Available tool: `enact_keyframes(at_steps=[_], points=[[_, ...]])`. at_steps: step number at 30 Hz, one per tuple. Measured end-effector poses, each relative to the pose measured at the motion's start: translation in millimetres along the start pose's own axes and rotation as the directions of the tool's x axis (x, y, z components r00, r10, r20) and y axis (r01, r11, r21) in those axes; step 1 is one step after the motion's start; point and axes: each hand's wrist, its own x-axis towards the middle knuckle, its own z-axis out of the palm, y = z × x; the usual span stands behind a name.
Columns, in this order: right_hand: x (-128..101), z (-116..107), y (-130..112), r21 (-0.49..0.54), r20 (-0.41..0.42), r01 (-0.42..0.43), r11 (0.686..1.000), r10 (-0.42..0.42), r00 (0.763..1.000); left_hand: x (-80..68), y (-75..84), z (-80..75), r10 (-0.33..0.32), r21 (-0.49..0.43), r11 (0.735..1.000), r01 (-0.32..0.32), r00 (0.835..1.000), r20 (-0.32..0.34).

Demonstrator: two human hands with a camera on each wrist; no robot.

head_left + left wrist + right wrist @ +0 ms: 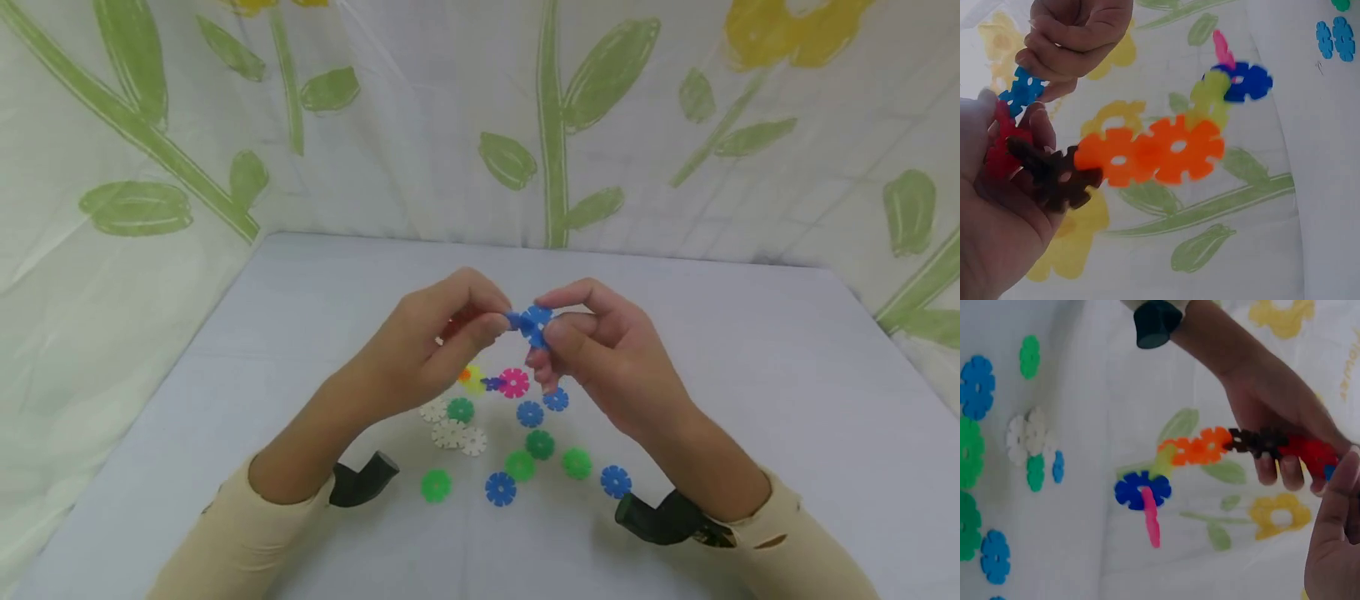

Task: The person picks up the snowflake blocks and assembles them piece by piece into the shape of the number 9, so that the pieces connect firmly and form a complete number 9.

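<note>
My left hand [438, 342] and right hand [618, 358] meet above the table, fingertips almost together. Between them are blue notched plastic snowflake discs [537, 320], which the right thumb and fingers pinch. A chain of linked discs hangs from the left hand, which grips its red discs [1007, 150] near the blue end. Beyond the red come dark brown discs [1066, 178], two orange discs [1179, 147], a yellow disc [1210, 100], a dark blue disc [1250, 81] and a pink disc [514, 383] at the far end. Fingers partly cover the blue and red joint.
Loose discs lie on the pale table below the hands: white discs [448, 433], green discs [540, 444] and blue discs [500, 489]. A dark camera mount [363, 482] sits on the left wrist, another mount [660, 518] on the right. Behind stands a flower-printed curtain [420, 125].
</note>
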Motion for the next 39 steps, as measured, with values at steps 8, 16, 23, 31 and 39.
enact_keyframes(at_steps=[8,16,23,31,39], points=[[3,-9,0,-0.124,0.08,0.044,0.991,-0.035,0.996,-0.9,6.2,-0.7,-0.169,0.017,0.985,0.169,0.968,0.188],[19,-40,30,-0.373,0.242,-0.123,0.92,0.224,0.944,-4.2,3.2,-11.9,-0.161,-0.074,0.982,0.175,0.973,0.163],[17,-45,64,-0.897,0.228,-0.09,0.433,0.628,0.744,-5.2,9.2,-15.7,-0.227,-0.196,0.946,0.258,0.96,0.164],[16,-38,78,-0.929,0.138,-0.132,0.347,0.653,0.745,-3.8,8.1,-11.5,-0.194,-0.193,0.955,0.225,0.966,0.17],[19,-43,37,-0.812,0.234,-0.026,0.583,0.367,0.9,-3.9,8.2,-11.8,-0.208,-0.084,0.972,0.218,0.971,0.114]])
